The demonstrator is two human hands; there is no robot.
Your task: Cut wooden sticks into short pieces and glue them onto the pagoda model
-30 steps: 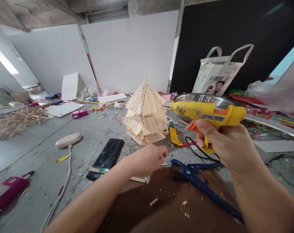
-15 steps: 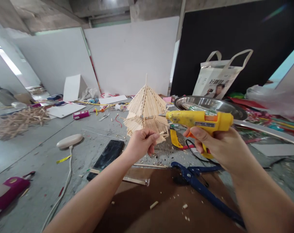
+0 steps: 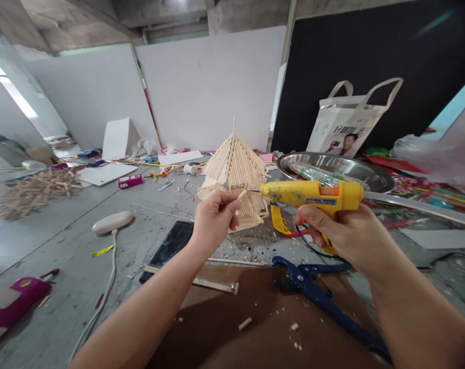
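Note:
My right hand (image 3: pixel 332 223) is wrapped round the grip of a yellow glue gun (image 3: pixel 305 193), whose nozzle points left. My left hand (image 3: pixel 217 214) pinches a short wooden stick (image 3: pixel 242 195) between thumb and finger, close to the nozzle tip; whether they touch I cannot tell. Just behind stands a model tower (image 3: pixel 235 161) built from thin wooden sticks, with a pointed roof and a single stick at its peak. My left hand and the nozzle hide part of its lower tiers.
Blue-handled cutters (image 3: pixel 328 302) lie on a brown board (image 3: pixel 217 328) near me, with stick scraps. A black phone (image 3: pixel 173 243), a white power strip (image 3: pixel 112 222) and a stick pile (image 3: pixel 44 189) are on the left. On the right stand a metal basin (image 3: pixel 384 179) and a bag (image 3: pixel 340 123).
My left hand has shifted slightly left and up, and the short stick now shows at its fingertips. The glue gun has moved a little left and down, its nozzle nearer that hand.

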